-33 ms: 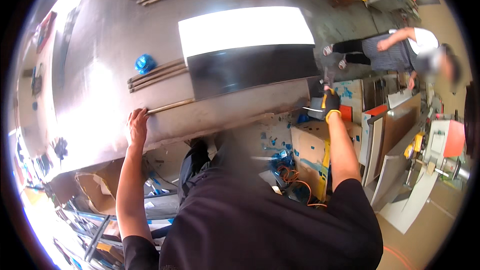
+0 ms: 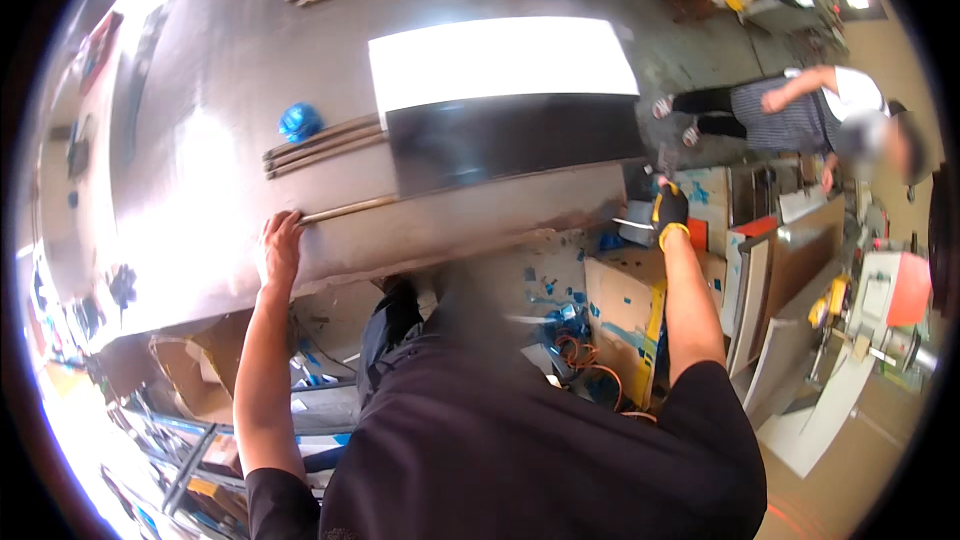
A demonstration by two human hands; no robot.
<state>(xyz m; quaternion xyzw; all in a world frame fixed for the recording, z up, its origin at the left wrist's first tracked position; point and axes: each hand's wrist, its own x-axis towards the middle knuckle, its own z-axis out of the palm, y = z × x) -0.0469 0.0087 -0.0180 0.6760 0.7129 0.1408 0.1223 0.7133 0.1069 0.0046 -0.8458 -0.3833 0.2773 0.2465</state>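
Hands (image 2: 279, 248) by grey worktable (image 2: 450, 226), rods (image 2: 345, 210), dark panel (image 2: 510, 138), cluttered workshop floor (image 2: 880, 435)

- The left hand's (image 2: 280, 248) fingers cover one end of the brown strip (image 2: 350, 209); to their right, its other end is lost at the dark panel (image 2: 515, 145).
- What the right hand (image 2: 672, 208) touches is too small and dark to tell.
- Left of the left hand, a dark shape (image 2: 122, 285) is too blurred to name.
- Right of the right hand, a person's (image 2: 785, 112) head is blurred.
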